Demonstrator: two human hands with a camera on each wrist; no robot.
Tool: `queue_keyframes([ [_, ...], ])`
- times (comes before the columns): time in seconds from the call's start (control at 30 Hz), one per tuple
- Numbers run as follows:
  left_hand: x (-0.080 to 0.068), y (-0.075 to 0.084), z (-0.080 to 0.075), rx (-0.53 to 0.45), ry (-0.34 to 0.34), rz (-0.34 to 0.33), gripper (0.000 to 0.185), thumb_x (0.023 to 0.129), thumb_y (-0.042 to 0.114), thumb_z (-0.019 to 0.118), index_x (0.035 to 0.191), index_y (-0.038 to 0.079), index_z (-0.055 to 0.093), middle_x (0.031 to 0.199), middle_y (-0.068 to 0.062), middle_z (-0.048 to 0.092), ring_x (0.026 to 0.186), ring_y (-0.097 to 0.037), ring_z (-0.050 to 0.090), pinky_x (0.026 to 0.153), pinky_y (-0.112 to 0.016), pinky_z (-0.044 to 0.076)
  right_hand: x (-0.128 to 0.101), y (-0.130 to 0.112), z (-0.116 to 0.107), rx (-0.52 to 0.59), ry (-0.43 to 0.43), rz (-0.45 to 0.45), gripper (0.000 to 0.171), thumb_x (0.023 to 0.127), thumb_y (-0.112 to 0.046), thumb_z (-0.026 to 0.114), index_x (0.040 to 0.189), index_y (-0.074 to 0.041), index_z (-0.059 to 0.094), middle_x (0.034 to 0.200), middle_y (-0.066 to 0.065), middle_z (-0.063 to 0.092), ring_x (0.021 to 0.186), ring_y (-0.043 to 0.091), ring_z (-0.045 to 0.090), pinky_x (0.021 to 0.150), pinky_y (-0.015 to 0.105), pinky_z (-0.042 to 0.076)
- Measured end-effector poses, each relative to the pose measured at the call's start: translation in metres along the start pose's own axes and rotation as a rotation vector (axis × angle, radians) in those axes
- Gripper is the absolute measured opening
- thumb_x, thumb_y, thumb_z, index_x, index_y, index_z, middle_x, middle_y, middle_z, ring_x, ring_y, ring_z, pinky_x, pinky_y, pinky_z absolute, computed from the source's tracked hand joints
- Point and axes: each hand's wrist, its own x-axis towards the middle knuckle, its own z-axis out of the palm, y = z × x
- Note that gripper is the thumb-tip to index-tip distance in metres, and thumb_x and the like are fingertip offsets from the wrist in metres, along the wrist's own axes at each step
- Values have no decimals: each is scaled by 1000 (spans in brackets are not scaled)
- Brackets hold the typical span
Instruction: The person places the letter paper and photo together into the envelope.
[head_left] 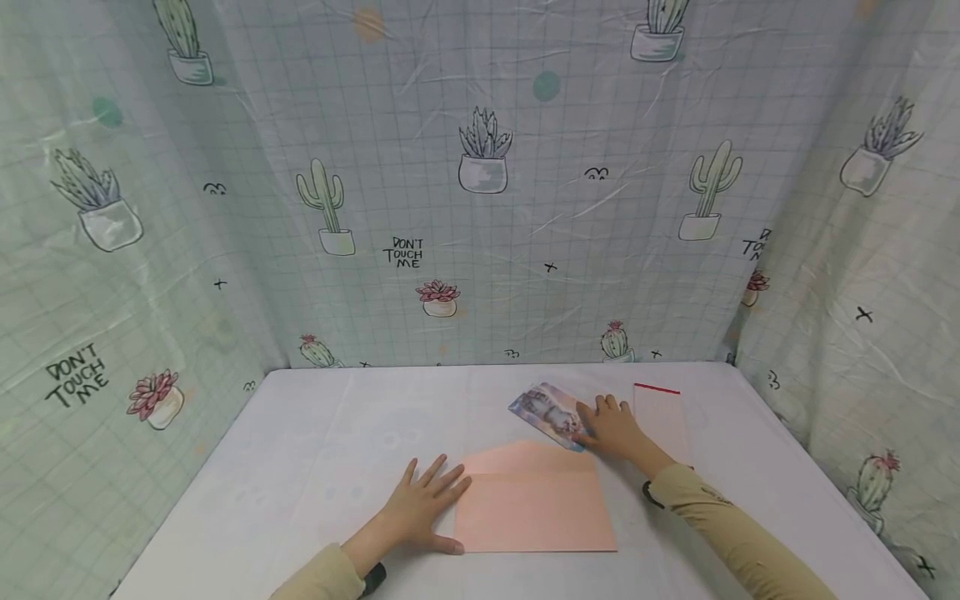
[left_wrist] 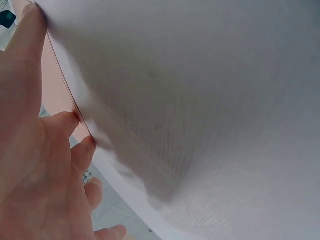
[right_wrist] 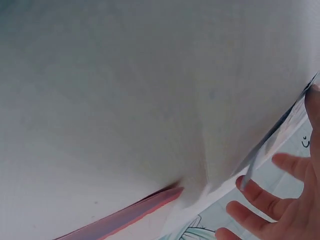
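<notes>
A pink envelope (head_left: 534,512) lies on the table with its flap opened out toward the back. My left hand (head_left: 422,504) is spread at its left side, thumb and fingertips touching that edge. In the left wrist view the envelope (left_wrist: 56,82) shows as a thin pink sheet beside the fingertips. Beyond the flap, a card with a coloured picture (head_left: 546,412) sits at a slant, its near corner overlapping the flap. My right hand (head_left: 613,429) holds this card by its right side between thumb and fingers. The right wrist view shows the card (right_wrist: 280,132) edge-on.
Right of the right hand lies a clear sleeve (head_left: 660,417) with a red strip along its far edge, partly behind the forearm. The white table (head_left: 315,442) runs back to a cactus-print curtain (head_left: 555,217), which also hangs along both sides.
</notes>
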Motion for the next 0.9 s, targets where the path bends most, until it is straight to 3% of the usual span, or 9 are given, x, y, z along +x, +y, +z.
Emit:
queue_keyframes([
  [0.17, 1, 1, -1, 0, -14, -10, 90, 68, 73, 50, 139, 21, 31, 147, -2, 29, 136, -32, 21, 103, -61, 21, -2, 1, -2, -45, 119, -14, 63, 73, -55, 62, 107, -4, 51, 81, 15, 42, 76, 29, 42, 55, 37, 33],
  [0.27, 1, 1, -1, 6, -17, -15, 90, 68, 73, 50, 139, 21, 31, 147, -2, 28, 136, -31, 21, 103, -61, 21, -3, 2, -4, -52, 194, -38, 66, 68, -53, 67, 105, -1, 52, 80, 14, 41, 72, 28, 40, 53, 35, 33],
  [0.5, 0, 0, 0, 13, -20, -24, 91, 67, 74, 49, 139, 22, 31, 147, -1, 28, 136, -31, 21, 103, -60, 21, -1, 5, -6, 61, 174, -46, 63, 69, -33, 74, 117, 0, 51, 88, 12, 43, 78, 25, 41, 57, 32, 36],
  [0.63, 0, 1, -1, 18, -18, -20, 91, 67, 74, 49, 139, 22, 31, 147, -2, 28, 136, -31, 21, 103, -61, 21, 0, 5, -9, 234, 188, -11, 55, 74, -12, 71, 122, 3, 48, 85, 10, 45, 71, 17, 41, 54, 26, 35],
  [0.73, -1, 2, -3, 17, -13, -15, 90, 67, 73, 50, 139, 21, 32, 146, -2, 29, 136, -32, 22, 103, -61, 22, -2, 6, -13, 482, 214, 54, 52, 75, -1, 65, 124, 5, 46, 85, 11, 47, 68, 13, 45, 54, 23, 41],
  [0.9, -1, 3, -5, 0, -8, -8, 90, 68, 71, 52, 138, 19, 33, 146, -3, 30, 135, -33, 22, 102, -61, 22, -4, 10, -17, 842, 241, 174, 49, 77, 1, 63, 123, 3, 47, 88, 15, 53, 72, 17, 55, 57, 23, 48],
])
